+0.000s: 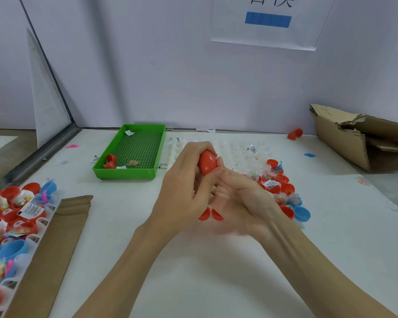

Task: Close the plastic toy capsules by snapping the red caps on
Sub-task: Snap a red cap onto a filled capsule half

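Both hands, L (184,189) & R (244,198), clenched round red capsule (206,162) mid-table, green tray (124,173) just beyond.

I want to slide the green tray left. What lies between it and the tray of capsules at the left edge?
Head view: only bare white table between green perforated plastic tray and clear tray of red and blue capsules; brown cardboard strip lies nearer.

A single head-worn wide-angle view looks forward and down from close above the white table (193,260), the green tray (133,174) just left of centre and the wall behind it.
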A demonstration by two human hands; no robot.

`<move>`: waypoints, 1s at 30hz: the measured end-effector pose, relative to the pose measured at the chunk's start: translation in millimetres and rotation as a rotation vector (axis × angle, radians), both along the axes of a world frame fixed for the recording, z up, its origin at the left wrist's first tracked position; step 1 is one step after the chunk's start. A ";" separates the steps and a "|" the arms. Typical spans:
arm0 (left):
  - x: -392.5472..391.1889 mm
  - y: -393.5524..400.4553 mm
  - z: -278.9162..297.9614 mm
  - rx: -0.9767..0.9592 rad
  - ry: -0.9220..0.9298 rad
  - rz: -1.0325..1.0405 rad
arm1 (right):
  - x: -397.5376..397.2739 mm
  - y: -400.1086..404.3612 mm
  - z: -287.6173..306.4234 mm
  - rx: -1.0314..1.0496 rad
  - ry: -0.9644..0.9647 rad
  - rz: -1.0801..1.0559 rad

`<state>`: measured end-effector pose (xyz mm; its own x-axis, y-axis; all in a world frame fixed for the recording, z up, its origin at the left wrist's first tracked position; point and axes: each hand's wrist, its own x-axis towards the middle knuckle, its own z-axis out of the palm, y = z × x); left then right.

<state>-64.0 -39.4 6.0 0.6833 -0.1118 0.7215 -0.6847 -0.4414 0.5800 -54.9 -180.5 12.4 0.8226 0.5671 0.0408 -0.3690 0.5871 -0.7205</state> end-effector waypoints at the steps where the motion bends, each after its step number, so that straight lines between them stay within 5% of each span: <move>1: -0.2 -0.2 0.0 0.002 -0.010 0.004 | 0.4 0.0 0.1 -0.005 -0.011 0.002; 11: 3.8 4.7 -1.5 0.007 0.044 -0.010 | 0.6 -0.8 1.4 -0.029 0.000 -0.033; 18: 8.8 12.1 -10.0 0.124 0.125 0.102 | 5.5 -18.5 11.7 -0.394 -0.068 -0.266; 20: 8.7 15.4 -8.3 0.072 0.076 0.125 | 22.7 -36.8 28.7 -0.246 0.067 -0.286; 22: 9.5 18.0 -6.1 0.022 0.039 0.149 | 50.8 -69.9 58.4 0.118 0.254 -0.350; 25: 9.8 19.0 -4.1 0.013 0.024 0.175 | 91.9 -126.2 105.0 0.433 0.252 -0.587; 30: 8.6 18.7 -2.7 0.013 0.055 0.236 | 95.7 -144.4 85.7 -0.121 0.159 -0.696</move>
<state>-55.4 -20.7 3.4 0.7295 0.0464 0.6824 -0.5296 -0.5929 0.6066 40.8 -324.9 98.1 0.9854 -0.0977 -0.1393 -0.0442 0.6434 -0.7642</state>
